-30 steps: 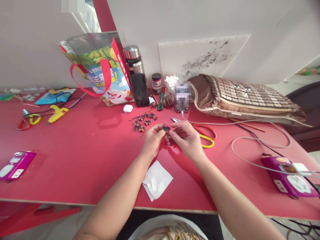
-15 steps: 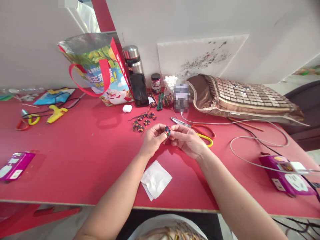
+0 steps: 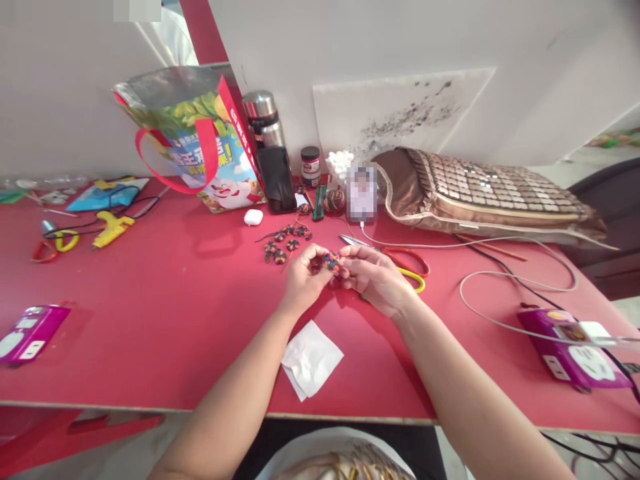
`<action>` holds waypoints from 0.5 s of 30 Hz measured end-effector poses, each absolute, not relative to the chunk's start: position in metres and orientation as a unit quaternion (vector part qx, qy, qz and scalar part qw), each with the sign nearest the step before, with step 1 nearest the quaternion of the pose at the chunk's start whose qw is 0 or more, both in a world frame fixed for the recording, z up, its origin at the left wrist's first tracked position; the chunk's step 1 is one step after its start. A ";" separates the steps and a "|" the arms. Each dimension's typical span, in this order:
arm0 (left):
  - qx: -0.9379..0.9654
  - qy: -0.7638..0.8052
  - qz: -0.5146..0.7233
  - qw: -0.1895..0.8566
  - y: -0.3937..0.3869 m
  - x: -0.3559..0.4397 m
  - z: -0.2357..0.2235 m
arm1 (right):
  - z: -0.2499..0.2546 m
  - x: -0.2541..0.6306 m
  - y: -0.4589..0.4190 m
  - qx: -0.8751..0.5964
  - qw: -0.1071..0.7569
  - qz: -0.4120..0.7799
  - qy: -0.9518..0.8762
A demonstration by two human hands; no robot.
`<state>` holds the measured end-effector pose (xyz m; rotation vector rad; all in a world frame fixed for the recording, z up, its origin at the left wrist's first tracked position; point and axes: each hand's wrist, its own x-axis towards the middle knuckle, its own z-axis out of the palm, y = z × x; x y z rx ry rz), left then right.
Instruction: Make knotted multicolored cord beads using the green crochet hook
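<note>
A small multicoloured crocheted piece (image 3: pixel 331 261) is pinched between my two hands above the red table (image 3: pixel 200 347). My left hand (image 3: pixel 303 283) is closed on its left side, thumb in front. My right hand (image 3: pixel 384 279) grips the right side with thumb and fingertips. Under the right palm shows a bit of something green (image 3: pixel 365 298), too covered to name. Just beyond my left hand lie several small crocheted pieces (image 3: pixel 280 256) in the same yarn. Scissors (image 3: pixel 407 260) with red and yellow handles lie behind my right hand.
A ball of yarn (image 3: pixel 335 201), a jar (image 3: pixel 311 167), a black phone (image 3: pixel 277 180) and a propped phone (image 3: pixel 361 197) with cable stand behind. Also around: a carrier bag (image 3: pixel 220 167), steel flask (image 3: pixel 265 120), cushion (image 3: pixel 500 190), white tissue (image 3: pixel 313 360), yellow glue gun (image 3: pixel 113 230), purple box (image 3: pixel 575 347).
My hands have turned the crocheted piece, so its patterned face now shows more. The right hand has rolled over, its fingers dropping lower beneath the piece. The view has shifted slightly.
</note>
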<state>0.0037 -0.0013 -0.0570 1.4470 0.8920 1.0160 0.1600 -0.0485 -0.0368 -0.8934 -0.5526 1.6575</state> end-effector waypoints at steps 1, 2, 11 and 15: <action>0.629 0.373 0.435 0.525 -0.001 0.004 -0.058 | -0.037 0.159 -0.049 -0.388 0.554 0.697 -0.239; 0.650 0.369 0.443 0.495 -0.001 0.003 -0.058 | -0.037 0.158 -0.049 -0.399 0.552 0.689 -0.249; 0.700 0.371 0.436 0.426 -0.004 0.004 -0.055 | -0.040 0.153 -0.049 -0.435 0.574 0.616 -0.320; 0.571 0.377 0.453 0.572 -0.001 0.004 -0.054 | -0.036 0.161 -0.048 -0.377 0.594 0.671 -0.234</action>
